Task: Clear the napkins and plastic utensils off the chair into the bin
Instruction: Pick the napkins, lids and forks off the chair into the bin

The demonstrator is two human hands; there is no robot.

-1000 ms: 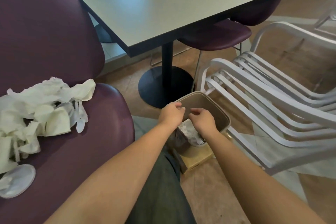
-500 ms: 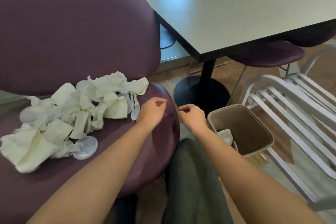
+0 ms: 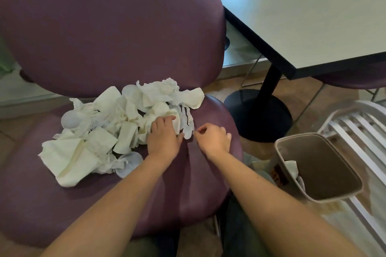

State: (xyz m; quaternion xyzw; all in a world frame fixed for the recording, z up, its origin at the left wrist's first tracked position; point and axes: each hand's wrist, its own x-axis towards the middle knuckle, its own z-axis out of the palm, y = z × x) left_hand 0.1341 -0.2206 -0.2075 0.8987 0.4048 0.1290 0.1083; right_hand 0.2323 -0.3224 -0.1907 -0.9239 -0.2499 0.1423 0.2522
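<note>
A crumpled heap of cream napkins [image 3: 108,131] mixed with white plastic utensils [image 3: 187,123] lies mid-left in the frame on a purple chair [image 3: 104,204] seat. The left hand [image 3: 165,135] rests on the heap's right edge, fingers curled over a napkin. The right hand [image 3: 213,137] – just beside it – has fingers curled, fingertips pinched near a spoon's tip; contact unclear. A tan bin [image 3: 317,196] sits lower right, holding some paper
</note>
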